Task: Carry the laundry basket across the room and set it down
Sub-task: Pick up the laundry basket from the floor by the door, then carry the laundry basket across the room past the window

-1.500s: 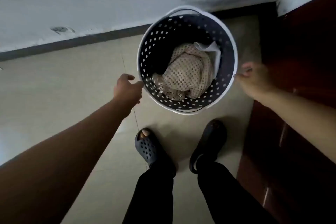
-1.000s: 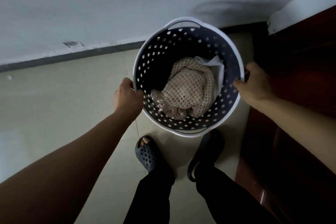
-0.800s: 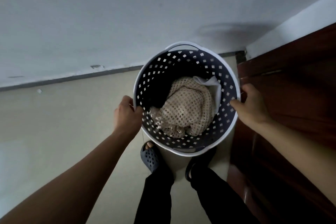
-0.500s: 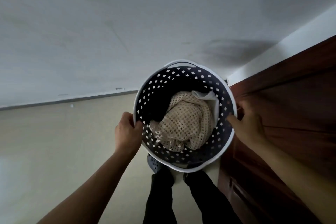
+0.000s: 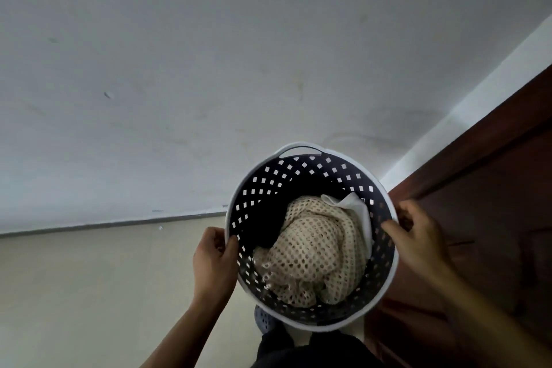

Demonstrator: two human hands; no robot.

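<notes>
Basket [image 5: 385, 284] is off the floor at chest level, left hand [image 5: 213, 263] clamped on the rim at 9 o'clock, right hand [image 5: 418, 243] at 3, laundry [image 5: 313, 251] piled inside; I'd hold the rim level and mind the dark door [image 5: 493, 218] at 3 o'clock when turning.

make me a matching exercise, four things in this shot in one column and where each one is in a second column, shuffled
Things
1. round perforated dark plastic laundry basket with white rim
2. cream open-knit mesh cloth
3. dark perforated clog
4. dark red-brown wooden door

Places
A. on the floor, under the basket's near edge
B. at the right of the view
C. held at its rim by the left hand and right hand
D. heaped inside the basket

Pairs: 1-C, 2-D, 3-A, 4-B
</notes>
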